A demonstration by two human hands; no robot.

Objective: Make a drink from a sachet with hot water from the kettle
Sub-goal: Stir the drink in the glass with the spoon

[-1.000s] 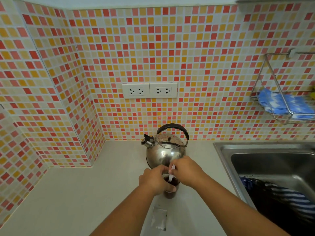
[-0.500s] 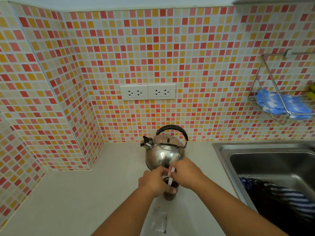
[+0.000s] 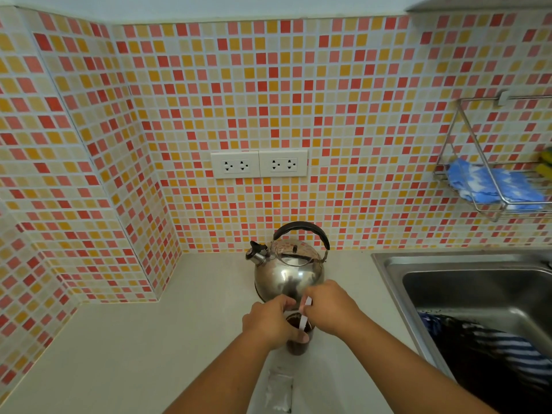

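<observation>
A small glass [image 3: 297, 346] of dark brown drink stands on the pale counter [image 3: 149, 354]. My left hand [image 3: 270, 322] is wrapped around its left side. My right hand [image 3: 330, 309] pinches a thin white stirrer [image 3: 304, 316] that dips into the drink. Just behind the glass is a shiny steel kettle [image 3: 288, 271] with a black handle, spout pointing left. An empty clear sachet [image 3: 279, 392] lies flat on the counter between my forearms, near the front edge.
A steel sink [image 3: 478, 282] with a dark striped cloth [image 3: 493, 351] in it lies to the right. A wire rack [image 3: 493, 186] holding a blue cloth hangs on the tiled wall above it. Two white sockets [image 3: 259, 164] are on the wall behind the kettle.
Both hands stay on the glass and stirrer; the stirrer shifts slightly inside the drink. The view has tilted a little.
</observation>
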